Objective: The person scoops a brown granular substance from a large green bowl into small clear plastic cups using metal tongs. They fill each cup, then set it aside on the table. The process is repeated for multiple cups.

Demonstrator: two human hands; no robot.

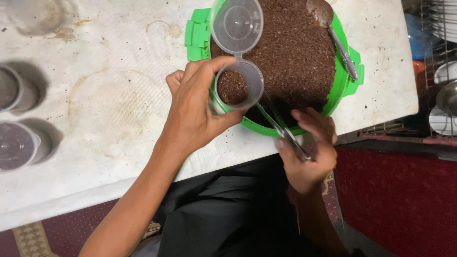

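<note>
Over the near edge of a stained white table [114, 109], in the head view, the left hand [197, 112] wraps around a small clear plastic cup [238, 85], fingers closed on its wall, holding it above the rim of a big green container [346, 81] heaped with dark brown granules [295, 52]. The cup is partly filled with the same granules, and its hinged lid [237, 24] stands open behind it. The right hand [309, 152] is closed on the handle of a metal spoon [285, 131], whose bowl end runs under the cup and cannot be seen clearly. A second spoon [333, 33] lies on the heap, untouched. Two more clear cups [16, 145] sit at the table's left edge, well apart.

The cup looks light, thin-walled and easily squeezed, so a hold around its side, below the rim, seems safest; the loose granules would spill with any tilt.
</note>
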